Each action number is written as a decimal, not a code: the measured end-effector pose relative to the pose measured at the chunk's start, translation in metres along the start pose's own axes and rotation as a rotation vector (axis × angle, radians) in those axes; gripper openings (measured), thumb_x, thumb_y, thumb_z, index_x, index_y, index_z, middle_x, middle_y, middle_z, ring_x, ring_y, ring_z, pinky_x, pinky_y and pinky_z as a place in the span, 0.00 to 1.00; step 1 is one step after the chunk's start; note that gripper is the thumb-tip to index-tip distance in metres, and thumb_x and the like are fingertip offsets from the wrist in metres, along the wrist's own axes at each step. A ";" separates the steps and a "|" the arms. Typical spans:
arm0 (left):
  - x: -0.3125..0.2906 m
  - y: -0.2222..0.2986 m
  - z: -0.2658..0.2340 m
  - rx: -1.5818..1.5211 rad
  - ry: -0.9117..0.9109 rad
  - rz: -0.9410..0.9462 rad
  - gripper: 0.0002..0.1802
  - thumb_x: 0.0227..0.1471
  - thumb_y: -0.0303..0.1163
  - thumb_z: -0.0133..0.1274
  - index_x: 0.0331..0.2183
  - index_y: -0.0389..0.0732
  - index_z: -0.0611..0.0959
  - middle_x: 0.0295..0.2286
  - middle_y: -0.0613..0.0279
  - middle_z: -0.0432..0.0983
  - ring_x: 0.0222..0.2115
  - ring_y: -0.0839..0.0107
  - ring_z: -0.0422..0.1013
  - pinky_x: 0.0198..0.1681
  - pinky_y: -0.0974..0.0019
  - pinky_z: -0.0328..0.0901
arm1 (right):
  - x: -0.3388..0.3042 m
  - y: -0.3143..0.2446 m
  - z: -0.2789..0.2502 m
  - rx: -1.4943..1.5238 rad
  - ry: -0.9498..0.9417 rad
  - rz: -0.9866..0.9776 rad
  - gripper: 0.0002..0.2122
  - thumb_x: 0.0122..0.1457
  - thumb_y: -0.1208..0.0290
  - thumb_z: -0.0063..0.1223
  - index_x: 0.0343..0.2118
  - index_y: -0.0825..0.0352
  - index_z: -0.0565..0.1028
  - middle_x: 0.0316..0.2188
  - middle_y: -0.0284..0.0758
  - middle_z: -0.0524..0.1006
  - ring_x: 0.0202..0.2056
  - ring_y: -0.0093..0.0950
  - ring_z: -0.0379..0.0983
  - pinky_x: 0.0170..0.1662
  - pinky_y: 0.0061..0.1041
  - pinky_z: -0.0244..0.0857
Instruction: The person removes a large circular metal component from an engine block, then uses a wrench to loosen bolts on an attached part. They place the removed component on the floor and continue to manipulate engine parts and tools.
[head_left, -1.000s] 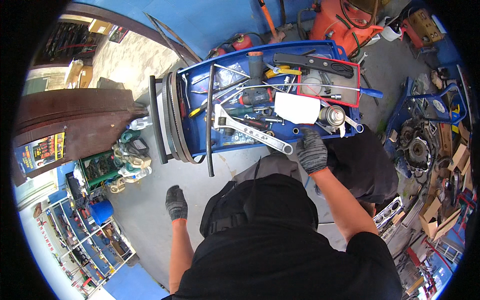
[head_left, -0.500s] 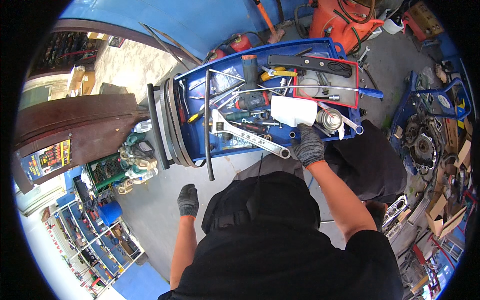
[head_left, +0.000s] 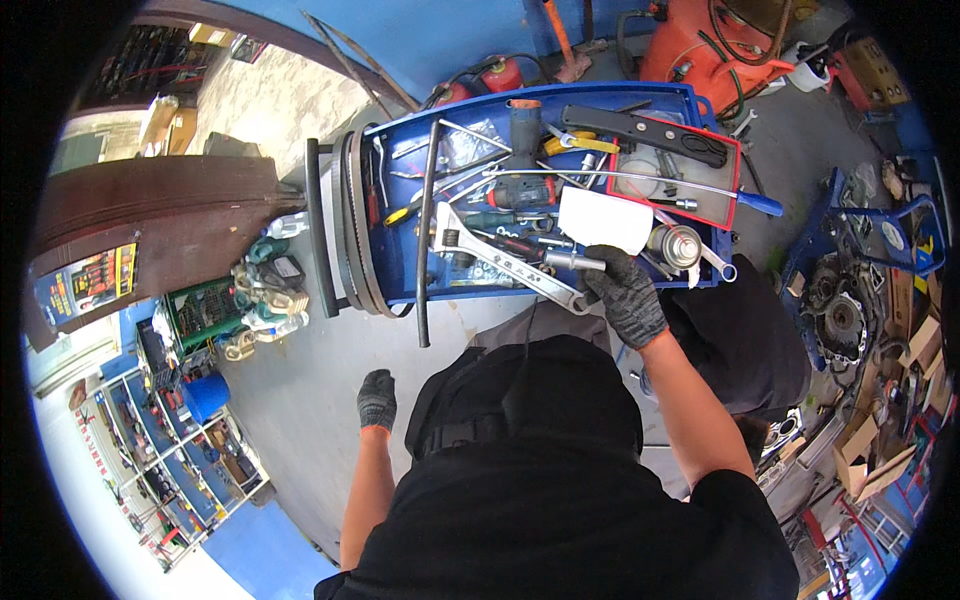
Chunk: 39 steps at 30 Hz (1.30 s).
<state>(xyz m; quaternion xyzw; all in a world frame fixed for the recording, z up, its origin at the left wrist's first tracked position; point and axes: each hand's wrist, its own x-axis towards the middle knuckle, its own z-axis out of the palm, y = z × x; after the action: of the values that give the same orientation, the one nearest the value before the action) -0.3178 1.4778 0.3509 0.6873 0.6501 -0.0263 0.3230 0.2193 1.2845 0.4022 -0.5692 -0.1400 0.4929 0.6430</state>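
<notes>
My right hand (head_left: 628, 300), in a dark grey knit glove, is closed around a silver cylindrical socket (head_left: 575, 260) above the near edge of a blue tool tray (head_left: 385, 250). Just under it lies the handle end of a large adjustable wrench (head_left: 505, 272). A white sheet (head_left: 604, 220) and a spray can (head_left: 675, 246), seen from above, lie close beyond my fingers. Well to the left, my gloved left hand (head_left: 377, 400) hangs over the grey floor, away from the tray. It holds nothing that I can see, its fingers loosely extended.
In the tray are a cordless power tool (head_left: 525, 150), yellow-handled pliers (head_left: 582, 145) and a red-rimmed box (head_left: 737, 185). A black bar frame (head_left: 427, 230) crosses its left end. Dark fabric (head_left: 740, 345) lies right of my arm; car parts (head_left: 840, 310) crowd the far right.
My right hand has closed on the socket and lifted it from the tray's near edge. The whole view has shifted slightly. My left hand stays in much the same place.
</notes>
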 end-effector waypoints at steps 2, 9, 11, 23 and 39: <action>0.002 0.005 0.006 -0.294 -0.007 -0.087 0.14 0.57 0.35 0.53 0.41 0.38 0.83 0.38 0.52 0.81 0.40 0.59 0.77 0.48 0.60 0.69 | -0.007 -0.015 0.008 0.100 -0.025 -0.047 0.13 0.63 0.77 0.52 0.50 0.68 0.72 0.32 0.35 0.77 0.32 0.24 0.74 0.37 0.24 0.72; 0.007 0.000 0.013 -0.126 -0.044 -0.139 0.15 0.56 0.35 0.54 0.43 0.39 0.82 0.38 0.52 0.81 0.42 0.61 0.77 0.49 0.61 0.68 | -0.001 -0.016 0.009 -0.340 0.037 -0.036 0.13 0.61 0.77 0.54 0.49 0.67 0.73 0.32 0.34 0.77 0.33 0.22 0.74 0.36 0.25 0.71; 0.007 -0.004 0.009 0.274 -0.095 0.138 0.15 0.56 0.35 0.51 0.42 0.39 0.83 0.42 0.50 0.80 0.44 0.56 0.75 0.50 0.58 0.68 | 0.006 -0.002 0.007 -0.811 0.177 -0.273 0.13 0.58 0.72 0.58 0.45 0.65 0.76 0.32 0.39 0.79 0.32 0.34 0.77 0.37 0.33 0.71; -0.007 -0.014 -0.001 0.449 -0.133 0.226 0.15 0.57 0.34 0.48 0.42 0.37 0.83 0.42 0.50 0.79 0.45 0.53 0.73 0.51 0.55 0.67 | 0.025 0.040 0.005 -1.301 0.097 -0.076 0.17 0.56 0.61 0.54 0.47 0.63 0.76 0.39 0.45 0.78 0.42 0.43 0.75 0.45 0.44 0.69; 0.004 0.006 -0.001 0.276 -0.286 0.161 0.16 0.55 0.35 0.54 0.44 0.39 0.81 0.38 0.54 0.81 0.38 0.63 0.77 0.44 0.62 0.70 | 0.011 0.019 0.009 -1.178 0.144 0.014 0.31 0.46 0.75 0.60 0.57 0.69 0.66 0.46 0.50 0.74 0.48 0.46 0.72 0.52 0.40 0.67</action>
<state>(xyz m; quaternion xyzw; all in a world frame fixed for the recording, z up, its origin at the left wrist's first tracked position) -0.3124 1.4818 0.3520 0.7640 0.5308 -0.1861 0.3159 0.2086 1.2955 0.3841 -0.8631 -0.3426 0.2965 0.2233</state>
